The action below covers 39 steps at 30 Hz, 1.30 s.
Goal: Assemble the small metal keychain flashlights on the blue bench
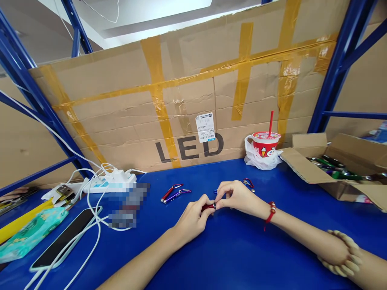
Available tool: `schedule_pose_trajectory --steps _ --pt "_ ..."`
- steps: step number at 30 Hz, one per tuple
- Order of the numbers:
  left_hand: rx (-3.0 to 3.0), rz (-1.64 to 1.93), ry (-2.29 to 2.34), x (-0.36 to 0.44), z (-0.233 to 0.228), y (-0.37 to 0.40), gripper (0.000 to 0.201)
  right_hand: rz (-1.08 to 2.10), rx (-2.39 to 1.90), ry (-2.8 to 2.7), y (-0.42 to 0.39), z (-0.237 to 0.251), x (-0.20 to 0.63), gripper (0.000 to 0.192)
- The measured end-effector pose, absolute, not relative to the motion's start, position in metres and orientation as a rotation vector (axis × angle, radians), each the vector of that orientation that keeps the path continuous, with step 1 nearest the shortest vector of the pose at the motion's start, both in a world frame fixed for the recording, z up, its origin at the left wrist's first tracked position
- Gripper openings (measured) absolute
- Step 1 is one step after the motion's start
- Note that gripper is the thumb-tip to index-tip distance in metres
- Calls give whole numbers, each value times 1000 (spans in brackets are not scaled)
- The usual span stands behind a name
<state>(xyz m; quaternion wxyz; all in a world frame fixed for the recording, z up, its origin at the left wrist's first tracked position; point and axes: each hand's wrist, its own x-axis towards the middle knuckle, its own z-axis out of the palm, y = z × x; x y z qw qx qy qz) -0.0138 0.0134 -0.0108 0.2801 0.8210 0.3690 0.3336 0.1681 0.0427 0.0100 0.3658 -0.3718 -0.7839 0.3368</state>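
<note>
My left hand is closed around a small dark-red flashlight, much of it covered by the fingers. The thumb and fingertips of my right hand pinch the dark end of the same flashlight, so the two hands meet at it. Left of them on the blue table lie a red carabiner flashlight and a purple carabiner flashlight, side by side. Behind my right hand, a red carabiner clip and a blue piece show only in part.
An open cardboard box of several flashlights stands at right, near a red cup with a straw. At left are a power strip, white cables, a phone and a teal packet. A cardboard wall closes the back.
</note>
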Motion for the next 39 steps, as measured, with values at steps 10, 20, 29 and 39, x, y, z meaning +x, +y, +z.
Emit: schedule_pose_trajectory --steps 10,20,29,39 --pt "2172 944 1048 -13 -13 12 13 1016 -1044 -1911 40 8 165 19" --pt "2221 890 1042 -11 -7 12 17 929 -1066 -1992 44 9 169 24" --pt "2355 855 1125 -11 -6 13 16 614 -1067 -2120 45 14 172 26" --pt "2176 888 1031 -14 -15 15 5 665 -1006 -2092 40 13 169 17"
